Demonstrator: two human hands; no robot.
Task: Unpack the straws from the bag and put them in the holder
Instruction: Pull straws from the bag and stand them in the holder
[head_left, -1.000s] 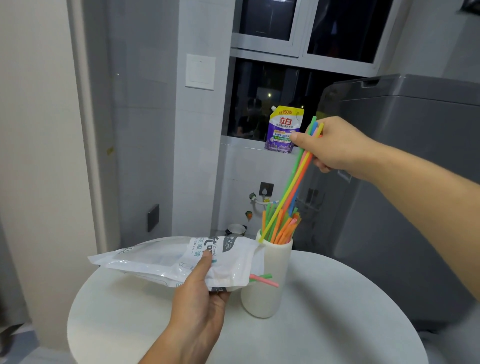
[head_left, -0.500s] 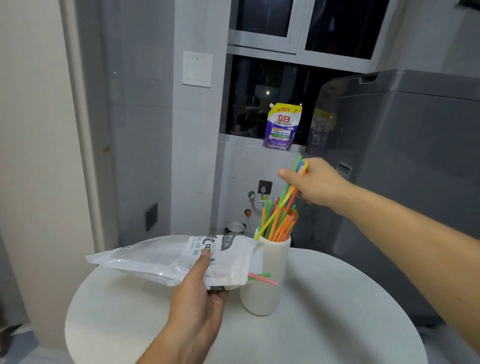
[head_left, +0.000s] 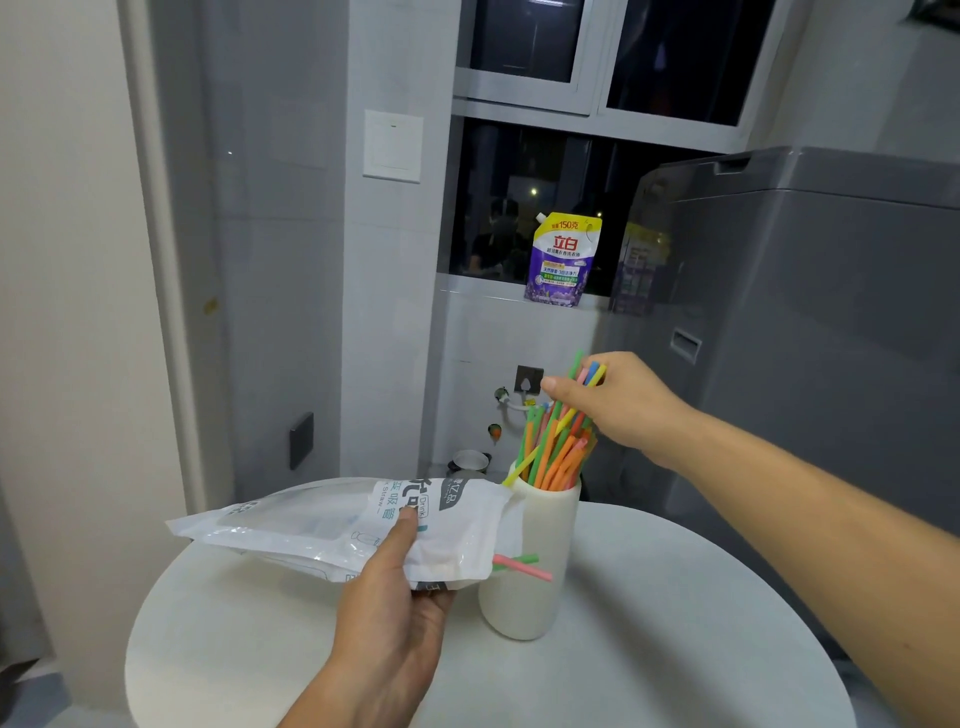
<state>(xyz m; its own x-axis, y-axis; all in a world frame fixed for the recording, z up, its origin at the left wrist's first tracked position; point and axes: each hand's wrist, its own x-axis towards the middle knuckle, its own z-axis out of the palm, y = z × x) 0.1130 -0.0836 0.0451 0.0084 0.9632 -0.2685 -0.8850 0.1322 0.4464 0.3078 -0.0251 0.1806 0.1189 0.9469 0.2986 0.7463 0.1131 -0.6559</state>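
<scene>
My left hand (head_left: 395, 618) holds a white plastic straw bag (head_left: 332, 525) level above the table, thumb on top; a pink and a green straw (head_left: 522, 565) poke out of its right end. A white cylindrical holder (head_left: 530, 587) stands on the round white table (head_left: 649, 649), filled with orange, green and yellow straws (head_left: 558, 457). My right hand (head_left: 618, 405) is just above the holder, fingers closed on the top ends of a small bunch of coloured straws (head_left: 584, 371) whose lower ends are down in the holder.
A grey washing machine (head_left: 810, 322) stands behind the table at right. A purple detergent pouch (head_left: 563, 260) sits on the window ledge. A wall tap and a small metal pot (head_left: 470, 460) are behind the holder. The wall is at left.
My right hand has come down with the bunch of straws, sliding them deeper into the holder. The left hand and the bag have stayed in place.
</scene>
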